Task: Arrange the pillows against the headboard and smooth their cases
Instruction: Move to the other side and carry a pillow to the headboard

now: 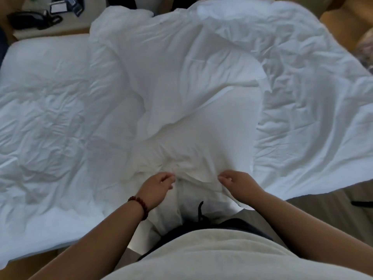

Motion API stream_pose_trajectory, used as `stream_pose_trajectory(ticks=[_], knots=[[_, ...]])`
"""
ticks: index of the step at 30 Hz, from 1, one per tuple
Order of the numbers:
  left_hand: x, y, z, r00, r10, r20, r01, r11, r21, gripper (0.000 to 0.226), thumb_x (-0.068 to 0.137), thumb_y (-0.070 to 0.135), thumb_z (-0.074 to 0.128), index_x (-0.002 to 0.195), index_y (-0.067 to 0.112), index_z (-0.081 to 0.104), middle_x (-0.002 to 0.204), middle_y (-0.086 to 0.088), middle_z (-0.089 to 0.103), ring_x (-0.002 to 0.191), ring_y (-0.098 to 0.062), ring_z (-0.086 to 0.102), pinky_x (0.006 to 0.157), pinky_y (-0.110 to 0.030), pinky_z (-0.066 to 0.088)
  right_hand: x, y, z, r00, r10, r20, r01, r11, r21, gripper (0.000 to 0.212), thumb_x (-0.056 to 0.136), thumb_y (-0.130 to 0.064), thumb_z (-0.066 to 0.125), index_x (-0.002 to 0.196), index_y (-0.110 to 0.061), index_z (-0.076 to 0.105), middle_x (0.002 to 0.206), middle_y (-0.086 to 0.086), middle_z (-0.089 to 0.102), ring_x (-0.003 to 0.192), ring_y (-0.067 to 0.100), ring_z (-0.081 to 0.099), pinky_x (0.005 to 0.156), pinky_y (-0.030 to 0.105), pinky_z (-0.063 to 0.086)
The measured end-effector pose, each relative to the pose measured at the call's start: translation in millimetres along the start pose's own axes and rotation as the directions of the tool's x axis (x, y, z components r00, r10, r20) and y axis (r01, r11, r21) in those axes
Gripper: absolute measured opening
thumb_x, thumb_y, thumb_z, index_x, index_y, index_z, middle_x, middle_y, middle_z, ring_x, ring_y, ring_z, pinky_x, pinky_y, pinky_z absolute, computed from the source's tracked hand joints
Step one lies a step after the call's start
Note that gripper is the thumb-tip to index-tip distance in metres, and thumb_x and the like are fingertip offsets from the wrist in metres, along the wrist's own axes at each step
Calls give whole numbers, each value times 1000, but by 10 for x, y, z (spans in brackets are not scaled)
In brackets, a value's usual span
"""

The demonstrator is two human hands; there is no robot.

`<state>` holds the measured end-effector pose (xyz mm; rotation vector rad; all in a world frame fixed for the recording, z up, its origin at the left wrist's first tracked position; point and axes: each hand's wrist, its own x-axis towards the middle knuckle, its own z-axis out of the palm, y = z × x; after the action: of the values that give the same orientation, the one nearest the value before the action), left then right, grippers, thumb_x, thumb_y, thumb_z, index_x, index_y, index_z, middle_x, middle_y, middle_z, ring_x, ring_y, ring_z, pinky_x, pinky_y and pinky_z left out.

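The white pillow (201, 122) is lying on the rumpled duvet (50, 118), its near end at the bed's edge. The left hand (159, 186) (red bead bracelet (139, 203) at the wrist) and right hand (238, 183) are each pinching the bunched pillowcase (193, 174) there.

Dim, soft, perhaps slightly blurred; edges fisheye-warped.

Nothing written can be read here, not a word, brand or number. The white card (56, 9) and the dark packet (75, 6) on the bedside worktop (50, 31) at the top left are too blurred to show any letters.
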<state>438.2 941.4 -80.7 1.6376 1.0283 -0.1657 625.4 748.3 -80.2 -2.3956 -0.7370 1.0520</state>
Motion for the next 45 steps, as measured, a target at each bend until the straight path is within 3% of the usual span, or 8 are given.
stream_pose_trajectory(ticks=[9, 13, 19, 22, 28, 35, 41, 45], knots=[[355, 931, -667, 903, 147, -405, -227, 961, -157, 22, 97, 30, 55, 86, 18, 69, 88, 0, 73, 81, -15, 70, 84, -39, 54, 527, -737, -567, 966, -109, -233, 137, 984, 111, 21, 97, -38, 55, 103, -24, 70, 93, -9, 68, 93, 13, 62, 82, 26, 43], [547, 1243, -879, 814, 134, -565, -226, 969, -96, 31, 94, 43, 56, 93, 13, 64, 92, 1, 68, 91, -20, 64, 80, -35, 51, 845, -991, -874, 848, -197, -491, 281, 954, 101, 21, 96, -32, 59, 107, -20, 71, 99, -4, 68, 90, 10, 61, 85, 24, 46], [1120, 1825, -975, 920, -110, -377, 24, 974, -227, 90, 79, 74, 56, 142, 12, 41, 116, 1, 57, 86, -11, 58, 66, -24, 40, 1546, -1322, -1435, 698, -311, -646, 409, 913, 2, 31, 91, -32, 66, 118, -16, 67, 121, 6, 61, 114, 26, 54, 100, 29, 37], [1443, 1995, -1045, 920, -202, -335, 75, 931, -357, 114, 46, 93, 62, 134, 21, 53, 125, 6, 62, 111, -20, 60, 95, -32, 46, 1975, -1426, -1670, 699, -311, -644, 321, 941, -106, 55, 85, -53, 61, 127, -17, 62, 136, 11, 53, 127, 33, 44, 107, 34, 30], [1863, 2133, -1158, 943, -260, -210, 135, 872, -470, 94, 51, 88, 67, 125, 29, 63, 116, 2, 71, 105, -20, 68, 101, -39, 49, 2684, -1728, -2114, 888, -204, -413, 58, 939, -338, 104, 74, -88, 39, 154, -23, 23, 159, 11, 25, 146, 34, 21, 115, 49, 18], [2232, 2216, -1326, 948, -266, -172, 119, 803, -584, 71, 66, 78, 67, 121, 32, 65, 108, 4, 75, 100, -17, 71, 98, -38, 51, 3400, -1920, -2576, 986, 79, -144, -101, 983, -150, 136, 47, -102, 43, 155, -25, 13, 149, 14, 41, 132, 37, 45, 108, 49, 38], [2506, 2353, -1561, 928, -274, -253, 66, 788, -612, 62, 75, 69, 67, 121, 28, 66, 112, 2, 74, 102, -15, 70, 98, -34, 51, 3762, -1985, -2751, 994, 111, 11, -111, 990, 91, 118, 57, -87, 64, 148, -17, 36, 148, 10, 44, 131, 31, 47, 107, 41, 36], [2801, 2491, -1789, 906, -322, -276, 144, 845, -514, 76, 62, 81, 67, 120, 32, 66, 106, 6, 75, 102, -17, 69, 101, -38, 49, 3996, -2018, -2837, 987, 90, 135, -124, 953, 275, 86, 58, -83, 69, 117, -20, 64, 108, 5, 69, 94, 25, 66, 87, 36, 50]])
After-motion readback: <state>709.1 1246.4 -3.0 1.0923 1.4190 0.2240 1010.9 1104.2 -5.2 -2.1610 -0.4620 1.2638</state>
